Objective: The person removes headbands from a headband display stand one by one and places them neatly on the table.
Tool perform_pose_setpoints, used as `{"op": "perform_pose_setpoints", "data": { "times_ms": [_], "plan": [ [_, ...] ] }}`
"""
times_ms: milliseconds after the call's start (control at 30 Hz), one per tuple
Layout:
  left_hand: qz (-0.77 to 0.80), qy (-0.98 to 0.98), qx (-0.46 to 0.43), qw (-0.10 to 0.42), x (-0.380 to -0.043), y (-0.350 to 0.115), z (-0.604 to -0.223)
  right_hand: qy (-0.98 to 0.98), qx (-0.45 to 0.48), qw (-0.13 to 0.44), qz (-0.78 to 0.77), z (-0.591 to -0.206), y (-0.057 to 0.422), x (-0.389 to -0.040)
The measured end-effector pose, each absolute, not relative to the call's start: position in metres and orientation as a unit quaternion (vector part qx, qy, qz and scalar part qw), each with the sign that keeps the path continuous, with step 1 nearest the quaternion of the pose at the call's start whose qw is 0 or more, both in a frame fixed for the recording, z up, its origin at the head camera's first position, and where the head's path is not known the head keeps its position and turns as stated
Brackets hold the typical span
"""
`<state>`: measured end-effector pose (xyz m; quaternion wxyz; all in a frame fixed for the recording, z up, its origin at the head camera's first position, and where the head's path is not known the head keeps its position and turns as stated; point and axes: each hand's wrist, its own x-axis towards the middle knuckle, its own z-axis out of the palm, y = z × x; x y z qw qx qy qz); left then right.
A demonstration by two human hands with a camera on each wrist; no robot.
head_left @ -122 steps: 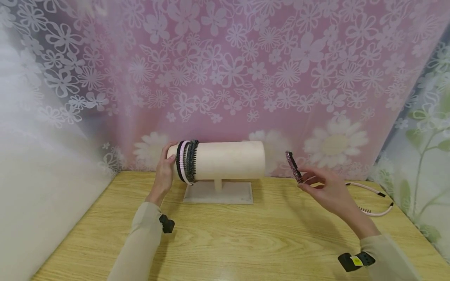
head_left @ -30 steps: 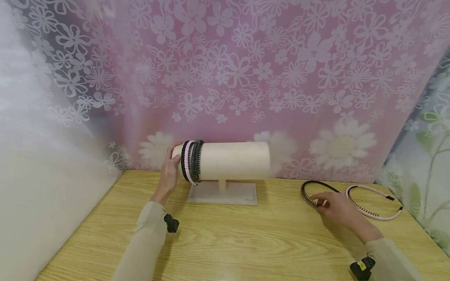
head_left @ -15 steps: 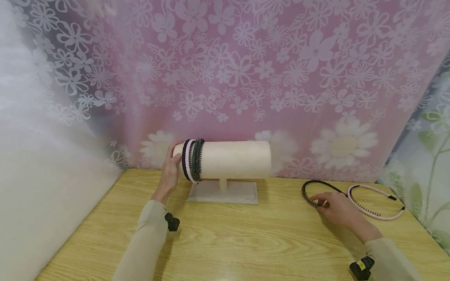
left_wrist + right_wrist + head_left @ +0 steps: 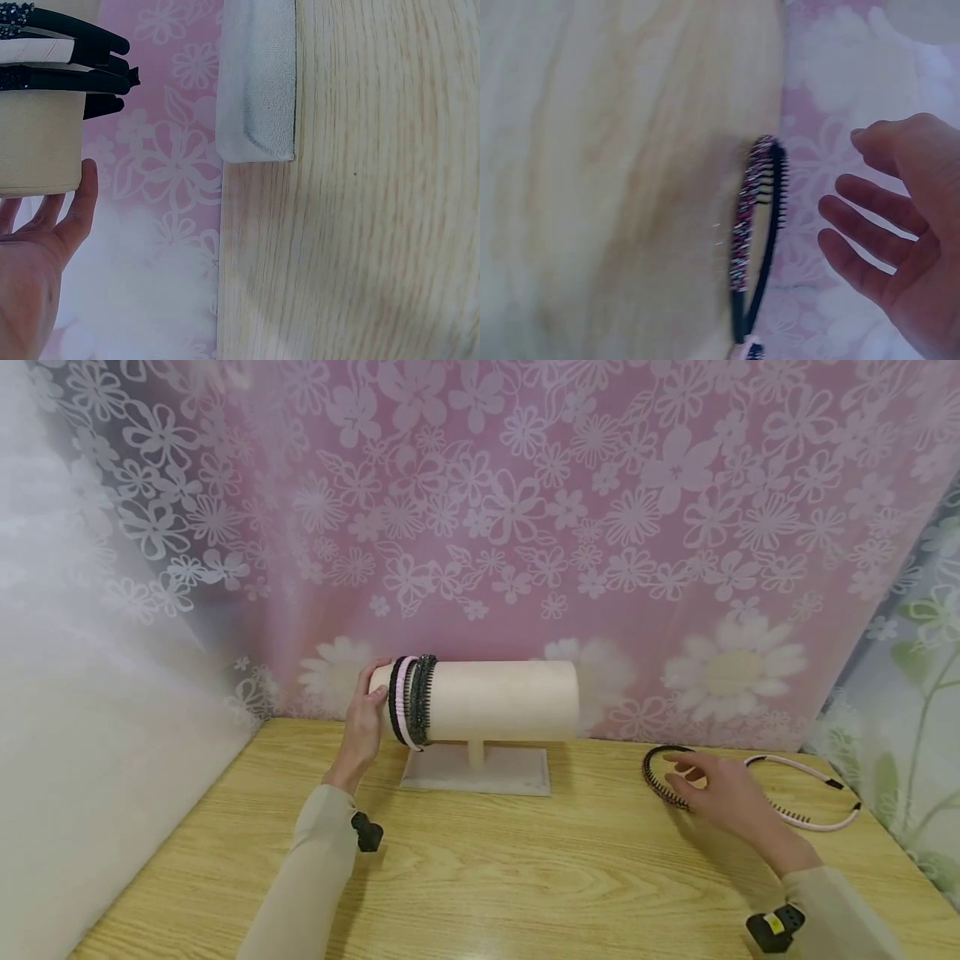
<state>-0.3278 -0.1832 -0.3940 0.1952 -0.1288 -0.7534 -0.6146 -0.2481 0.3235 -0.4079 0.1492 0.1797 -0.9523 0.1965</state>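
A cream cylindrical headband display stand [image 4: 502,702] stands on a flat pale base [image 4: 475,772]. My left hand [image 4: 362,727] grips its left end, thumb in front and fingers around the back. Several headbands circle the roll near that hand: a black braided one [image 4: 393,702], a pink one [image 4: 401,706] and dark sparkly toothed ones [image 4: 422,702]. On the right my right hand [image 4: 723,793] hovers over a black toothed headband with pink-red glitter [image 4: 742,225] lying on the table. Its fingers are loosely bent with nothing between them.
A light pink headband with dark tips [image 4: 813,822] lies right of the glitter one, partly behind my right hand. The wooden table [image 4: 480,877] ends at a pink floral curtain [image 4: 480,527] behind the stand, with pale curtains at both sides.
Earlier my right hand held the glitter headband up in the air, then set it on the table beside the pink one. Now its fingers have let go and lifted. The left hand keeps its hold.
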Motion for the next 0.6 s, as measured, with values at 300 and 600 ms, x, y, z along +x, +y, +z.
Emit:
{"op": "perform_pose_setpoints", "data": {
  "times_ms": [300,600],
  "plan": [
    [-0.617,-0.749,-0.137,0.196,-0.327,-0.183,-0.392,-0.920,0.225,0.240,0.211,-0.386,0.309,-0.249],
    [-0.618,-0.752,-0.131,0.191,-0.327,-0.183,-0.395,-0.905,0.248,0.285,0.195,-0.365,0.294,-0.250]
  ]
}}
